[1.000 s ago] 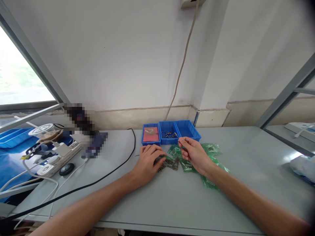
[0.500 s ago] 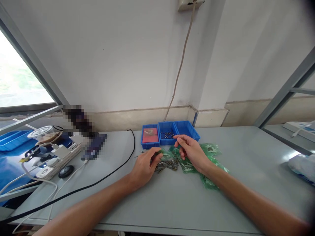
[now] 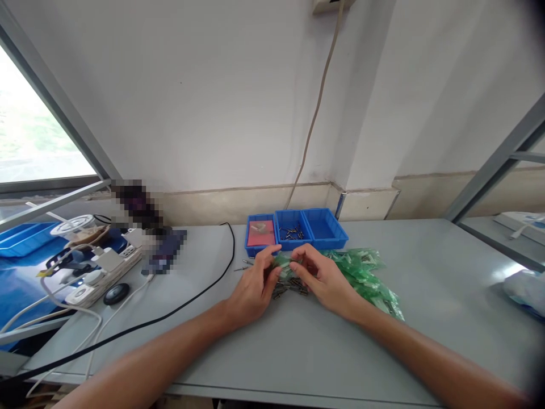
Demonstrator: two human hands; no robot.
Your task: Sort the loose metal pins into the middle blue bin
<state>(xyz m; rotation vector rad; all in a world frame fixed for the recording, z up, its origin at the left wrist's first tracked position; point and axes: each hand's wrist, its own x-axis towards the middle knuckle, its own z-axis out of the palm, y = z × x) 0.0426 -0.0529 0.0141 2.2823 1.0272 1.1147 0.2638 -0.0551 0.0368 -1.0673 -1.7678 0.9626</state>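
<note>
A small green plastic bag (image 3: pixel 281 261) is pinched between the thumb and fingers of my left hand (image 3: pixel 251 287). On its other side my right hand (image 3: pixel 326 279) is closed, with thumb and fingertips at the bag's right edge. Below both hands lies a loose pile of small metal pins (image 3: pixel 293 288), partly covered by my fingers. More green bags (image 3: pixel 366 275) with metal parts in them lie heaped beyond my right wrist. A few thin pins (image 3: pixel 244 264) rest on the table left of the bag.
Behind my hands stand three blue bins: the left one (image 3: pixel 260 248) holds a pink sheet and a clear packet, the middle one (image 3: pixel 284 218) metal pins, plus the right bin (image 3: pixel 326 227). A black cable (image 3: pixel 187 304) crosses the table. Power strips (image 3: pixel 102 272) sit at left.
My right hand has come down and left from above the green bags to the bag in my left hand. The view has shifted slightly.
</note>
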